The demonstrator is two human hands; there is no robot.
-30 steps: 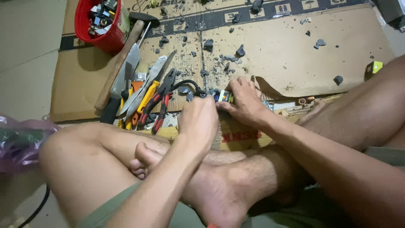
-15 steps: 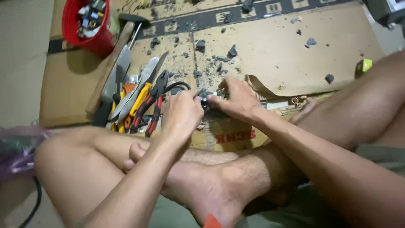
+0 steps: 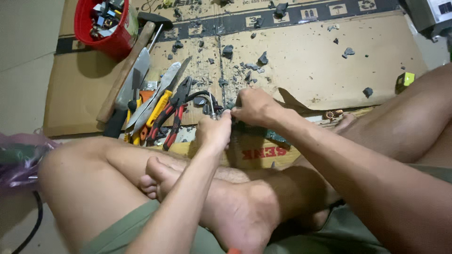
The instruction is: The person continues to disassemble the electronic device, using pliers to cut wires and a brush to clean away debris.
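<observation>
I sit cross-legged on the floor, and my hands meet over my shins at the edge of a cardboard sheet [image 3: 301,61]. My left hand [image 3: 214,132] is closed around a thin metal tool [image 3: 212,109] whose shaft points up and away from me. My right hand [image 3: 253,108] grips a green circuit board [image 3: 270,136] that lies under its palm, its fingertips pinched right beside my left thumb. What sits between the fingertips is too small to make out.
A row of tools lies left of my hands: red-handled pliers [image 3: 172,117], a yellow-handled knife [image 3: 157,108], metal blades and a wooden-handled hammer [image 3: 126,73]. A red bucket [image 3: 104,37] of parts stands at the back left. Dark debris litters the cardboard. A yellow block [image 3: 405,80] lies at the right.
My left hand has moved away from the tool pile and closed in on my right hand. The thin tool now stands up between them. The view has shifted slightly.
</observation>
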